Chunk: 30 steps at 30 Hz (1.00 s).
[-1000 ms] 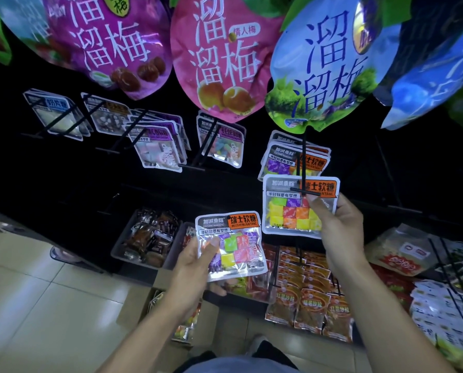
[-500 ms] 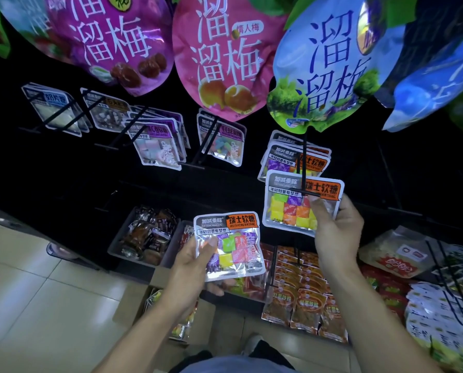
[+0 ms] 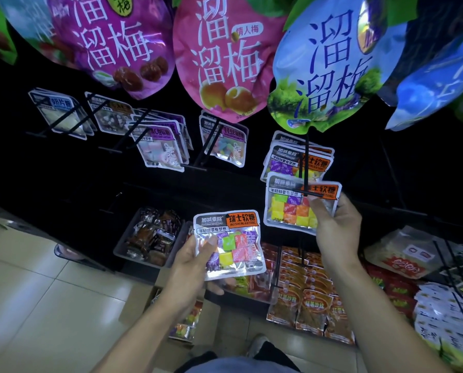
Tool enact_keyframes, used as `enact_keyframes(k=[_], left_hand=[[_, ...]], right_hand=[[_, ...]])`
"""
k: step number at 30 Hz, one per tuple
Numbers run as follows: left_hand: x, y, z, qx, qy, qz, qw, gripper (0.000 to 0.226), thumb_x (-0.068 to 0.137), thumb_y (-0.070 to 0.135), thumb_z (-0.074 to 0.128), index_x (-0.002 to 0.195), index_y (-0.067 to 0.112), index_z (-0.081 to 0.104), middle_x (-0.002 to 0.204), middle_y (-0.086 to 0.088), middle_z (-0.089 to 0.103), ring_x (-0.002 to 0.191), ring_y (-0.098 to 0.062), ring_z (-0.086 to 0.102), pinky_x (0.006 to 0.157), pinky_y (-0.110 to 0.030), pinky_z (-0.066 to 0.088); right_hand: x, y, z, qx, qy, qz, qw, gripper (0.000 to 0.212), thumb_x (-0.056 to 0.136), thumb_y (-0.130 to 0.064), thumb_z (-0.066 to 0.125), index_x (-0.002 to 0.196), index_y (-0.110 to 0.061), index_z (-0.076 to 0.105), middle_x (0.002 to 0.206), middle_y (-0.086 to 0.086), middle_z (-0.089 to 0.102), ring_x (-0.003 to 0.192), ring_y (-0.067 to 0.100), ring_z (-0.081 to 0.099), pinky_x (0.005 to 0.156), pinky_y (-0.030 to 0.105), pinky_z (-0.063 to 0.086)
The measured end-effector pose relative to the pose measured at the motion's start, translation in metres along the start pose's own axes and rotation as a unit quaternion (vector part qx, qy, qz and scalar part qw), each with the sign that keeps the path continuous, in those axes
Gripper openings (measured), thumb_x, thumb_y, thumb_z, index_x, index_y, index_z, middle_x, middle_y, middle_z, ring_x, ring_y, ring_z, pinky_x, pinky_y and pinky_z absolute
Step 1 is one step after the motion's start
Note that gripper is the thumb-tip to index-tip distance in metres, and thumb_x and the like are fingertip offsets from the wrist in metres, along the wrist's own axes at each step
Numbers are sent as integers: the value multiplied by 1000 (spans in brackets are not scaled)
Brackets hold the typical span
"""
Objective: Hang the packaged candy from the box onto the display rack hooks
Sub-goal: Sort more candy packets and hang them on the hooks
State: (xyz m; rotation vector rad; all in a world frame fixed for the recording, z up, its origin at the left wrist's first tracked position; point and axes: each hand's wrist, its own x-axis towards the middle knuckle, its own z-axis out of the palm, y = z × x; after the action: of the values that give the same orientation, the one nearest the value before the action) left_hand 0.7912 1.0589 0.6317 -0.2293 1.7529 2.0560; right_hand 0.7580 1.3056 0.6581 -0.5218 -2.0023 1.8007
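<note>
Looks like mid-hang: the right hand [image 3: 338, 227] pinches 1 candy pack [image 3: 292, 205] right at the tip of the hook [image 3: 305, 168], with more packs already hanging behind. The left hand [image 3: 195, 262] grips a 2nd pack [image 3: 230, 243] above the box [image 3: 171, 319] on the floor. Next move probably needs the pack's hole lined up and slid back along the hook.

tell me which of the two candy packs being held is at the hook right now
The candy pack in the right hand, pack at: its top edge meets the hook. The left hand holds the other pack lower, clear of any hook.

One candy packet [image 3: 292, 203] sits at the black hook [image 3: 305, 168] tip; another packet [image 3: 229, 244] is held lower; cardboard box [image 3: 141, 305] on floor.
</note>
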Motion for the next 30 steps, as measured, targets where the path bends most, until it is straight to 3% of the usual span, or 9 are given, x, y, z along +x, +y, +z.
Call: enact_keyframes(k=[3,7,12,14,17,19,23,26,30], left_hand=[[-1,1,2,9,-5,3,1000,29,103,38,52,129,25,56,103,-13,79,74,-38,74,50,-32,57],[-2,2,5,13,-12,-1,1000,28,103,38,52,128,24,57,100,-14,79,68,-32,74,48,-30,56],[-1,3,5,8,-15,1,1000,29,104,38,51,128,24,56,100,-16,79,68,-32,74,46,-29,54],[-1,4,5,9,-10,1,1000,28,104,38,52,127,24,57,99,-14,79,67,-31,75,46,-29,54],[-1,4,7,13,-8,3,1000,27,105,38,51,127,23,57,98,-15,79,69,-34,74,46,-30,55],[1,4,11,11,-11,6,1000,27,106,36,50,127,21,57,99,-18,79,68,-35,72,44,-29,54],[7,7,23,4,-15,12,1000,28,105,36,51,129,22,58,104,-16,78,70,-30,75,40,-26,50],[12,11,34,14,-34,22,999,26,106,37,50,130,28,57,105,-11,79,70,-32,75,40,-25,48],[19,14,48,47,-66,51,995,29,106,40,48,133,32,54,106,-5,79,73,-30,77,45,-30,55]], right_hand=[[9,2,3,-2,-1,5,1000,12,99,-17,65,106,-20,73,99,-9,77,93,2,72,78,17,53],[33,5,9,-16,9,7,1000,13,96,-32,70,99,-20,74,97,-4,76,95,9,72,91,35,56],[62,10,16,-16,35,15,999,16,92,-40,73,85,-25,70,92,2,74,91,21,72,91,46,56],[67,15,18,-16,47,31,998,19,90,-40,76,90,-22,68,97,6,74,96,23,72,92,45,57],[61,19,18,3,95,61,994,39,85,-34,82,117,-23,61,118,-2,67,109,15,66,94,31,53],[46,21,14,15,125,79,989,44,85,-28,83,121,-25,57,122,-3,63,112,14,64,94,27,52],[2,20,9,12,-5,156,988,23,94,-28,71,113,-18,64,109,4,71,97,20,72,82,28,58],[-22,7,0,39,-136,191,971,33,98,-44,58,114,-18,70,103,5,77,89,19,74,77,30,59],[-29,-9,-11,41,-197,155,967,27,88,-28,71,110,-12,73,102,4,79,95,21,76,80,29,59]])
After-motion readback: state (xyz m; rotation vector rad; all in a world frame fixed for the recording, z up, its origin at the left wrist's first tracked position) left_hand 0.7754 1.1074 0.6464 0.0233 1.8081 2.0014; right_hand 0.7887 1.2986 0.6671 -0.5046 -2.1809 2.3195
